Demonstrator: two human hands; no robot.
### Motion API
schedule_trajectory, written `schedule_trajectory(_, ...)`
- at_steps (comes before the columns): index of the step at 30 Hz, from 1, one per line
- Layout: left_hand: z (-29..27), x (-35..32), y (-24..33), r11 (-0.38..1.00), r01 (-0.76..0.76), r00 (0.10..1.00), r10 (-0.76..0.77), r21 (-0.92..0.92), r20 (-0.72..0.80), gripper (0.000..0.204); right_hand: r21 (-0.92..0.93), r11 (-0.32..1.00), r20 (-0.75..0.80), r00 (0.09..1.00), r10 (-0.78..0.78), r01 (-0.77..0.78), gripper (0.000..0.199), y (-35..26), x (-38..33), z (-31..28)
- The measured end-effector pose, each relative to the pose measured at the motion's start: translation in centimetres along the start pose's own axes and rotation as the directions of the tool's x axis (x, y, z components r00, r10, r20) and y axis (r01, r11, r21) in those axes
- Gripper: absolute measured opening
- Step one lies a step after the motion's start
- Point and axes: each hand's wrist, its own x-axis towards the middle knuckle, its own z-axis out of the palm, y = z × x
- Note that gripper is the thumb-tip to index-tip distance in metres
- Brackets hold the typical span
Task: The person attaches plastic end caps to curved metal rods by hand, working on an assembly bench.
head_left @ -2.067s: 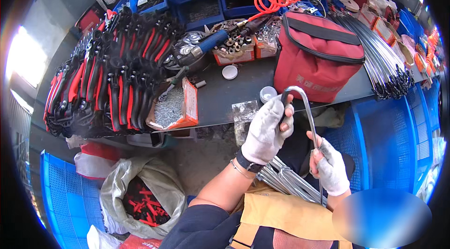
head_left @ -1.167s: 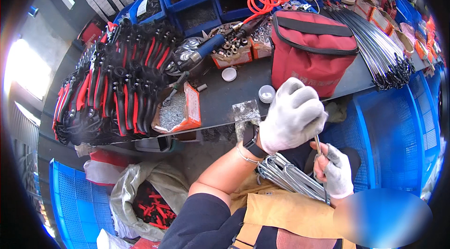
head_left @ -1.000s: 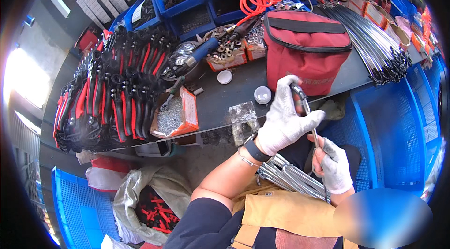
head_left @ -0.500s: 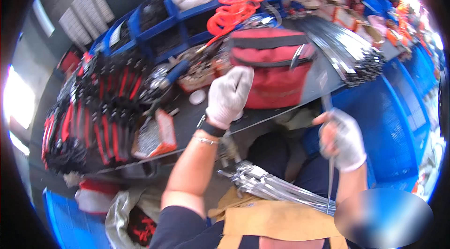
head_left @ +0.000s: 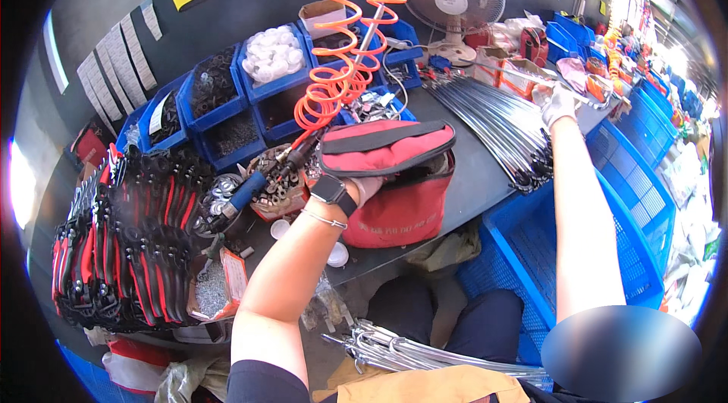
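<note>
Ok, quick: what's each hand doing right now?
Left hand: inside the red bag, grip hidden, cannot tell.
Right hand: closed on a metal rod.

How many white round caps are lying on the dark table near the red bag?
2: one white round cap lies left of the red fabric bag, beside the left forearm; another sits at the table's front edge. More may be hidden.

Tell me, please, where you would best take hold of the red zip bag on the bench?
Grip the red bag by its top flap, from above: the flap lies raised and open toward the left hand, giving an edge to pinch, while the body below looks soft and bulky.
</note>
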Motion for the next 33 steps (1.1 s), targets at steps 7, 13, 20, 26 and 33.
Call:
schedule_trajectory(7,-0.5,-1.7,0.9,0.996,-0.049,0.993,0.057,0.071,-0.108,0.035,0.088,0.954,0.131,0.952,0.275,-0.288,0.033,0.7,-3.0,-1.4)
schedule_trajectory(13,-1.1,-0.8,1.8,0.474,-0.106,0.971,-0.14,-0.874,-0.194,0.031,-0.687,0.721,0.563,0.562,0.606,-0.089,0.042,3.3,-28.9,-7.2)
schedule_trajectory(20,-2.8,1.0,5.2,0.982,-0.183,0.978,0.177,-0.048,-0.114,0.014,-0.778,0.269,0.539,0.383,0.75,0.567,0.046,7.4,-47.8,-16.5)
schedule_trajectory(26,-7.2,-5.1,9.3,0.842,-0.494,0.61,0.158,-0.217,-0.777,0.028,-0.706,0.164,0.541,0.377,0.752,0.689,0.03,3.8,-48.6,-17.5)
schedule_trajectory(33,-8.7,-15.7,10.1,0.38,0.16,0.805,-0.584,-0.911,-0.102,0.027,-0.734,0.21,0.495,0.296,0.817,0.646,0.017,4.7,-49.5,-17.3)
